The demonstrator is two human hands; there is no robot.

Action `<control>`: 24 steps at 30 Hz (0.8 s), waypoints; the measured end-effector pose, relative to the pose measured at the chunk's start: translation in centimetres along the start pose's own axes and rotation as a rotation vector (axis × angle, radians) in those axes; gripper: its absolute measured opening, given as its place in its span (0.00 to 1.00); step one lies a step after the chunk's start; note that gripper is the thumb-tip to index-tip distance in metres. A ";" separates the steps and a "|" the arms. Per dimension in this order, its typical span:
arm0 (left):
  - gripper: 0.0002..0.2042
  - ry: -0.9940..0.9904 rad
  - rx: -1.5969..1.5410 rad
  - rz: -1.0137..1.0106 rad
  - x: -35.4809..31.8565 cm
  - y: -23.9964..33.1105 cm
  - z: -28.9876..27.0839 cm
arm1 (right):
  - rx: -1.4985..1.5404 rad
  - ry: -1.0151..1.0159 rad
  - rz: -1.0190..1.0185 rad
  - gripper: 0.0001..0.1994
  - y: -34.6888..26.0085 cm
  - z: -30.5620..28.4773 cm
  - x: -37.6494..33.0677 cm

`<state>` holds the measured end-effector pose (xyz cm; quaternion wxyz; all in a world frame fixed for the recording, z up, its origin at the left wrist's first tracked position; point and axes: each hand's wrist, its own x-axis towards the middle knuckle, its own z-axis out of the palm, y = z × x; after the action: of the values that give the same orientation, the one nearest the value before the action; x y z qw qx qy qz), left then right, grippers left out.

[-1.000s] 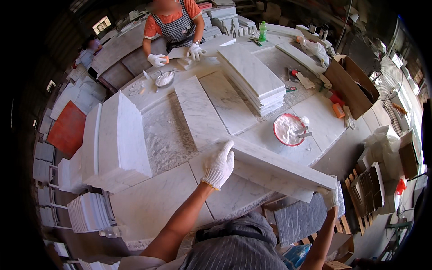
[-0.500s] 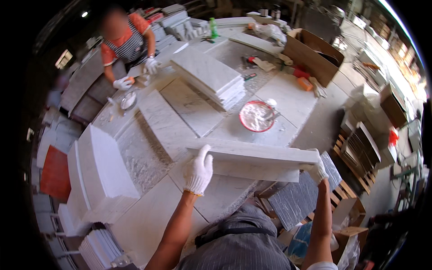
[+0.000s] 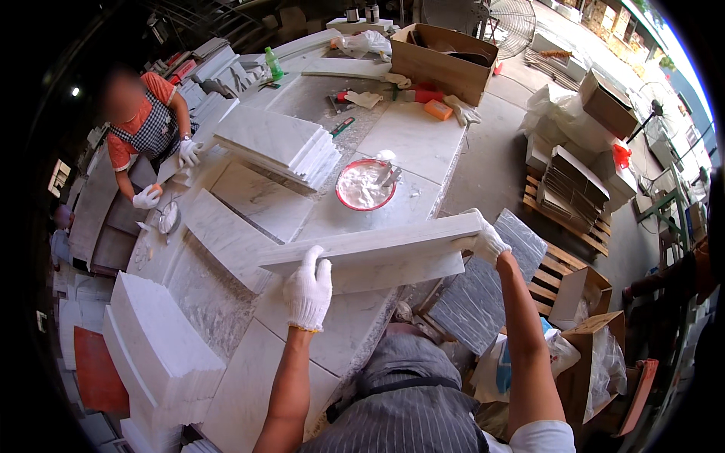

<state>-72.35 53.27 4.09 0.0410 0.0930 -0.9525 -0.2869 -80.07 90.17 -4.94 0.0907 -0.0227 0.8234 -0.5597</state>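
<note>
A long white marble slab (image 3: 377,240) with grey veins is held up above the near edge of the worktable, tilted, its right end higher than its left. My left hand (image 3: 308,293), in a white knit glove, grips it near the left end, with fingers up against its near side. My right hand (image 3: 487,239), gloved alike, is wrapped round the right end; part of its fingers is hidden behind the slab. Just beyond the slab stands a red-rimmed bowl (image 3: 365,186) of white paste, with a putty knife (image 3: 391,176) in it.
Stacked marble slabs (image 3: 276,143) lie beyond the bowl, with another stack (image 3: 162,340) at the left. Across the table, a co-worker (image 3: 155,124) in gloves holds an orange block. A cardboard box (image 3: 442,60) stands far back. A dark grey slab (image 3: 487,283) and pallets (image 3: 555,275) are at right.
The slab's right end has risen, lifted by my right hand, so the slab now slants more. My view has turned to the right. Both hands keep their grip.
</note>
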 end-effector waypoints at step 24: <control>0.20 -0.566 -0.220 0.434 3.7 18.9 13.5 | -0.004 0.017 -0.191 0.24 2.5 -0.8 0.9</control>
<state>-80.67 75.27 3.48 -0.1544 -0.1990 -0.8872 -0.3866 -80.89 91.73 -7.10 0.0300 -0.0965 0.8194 -0.5643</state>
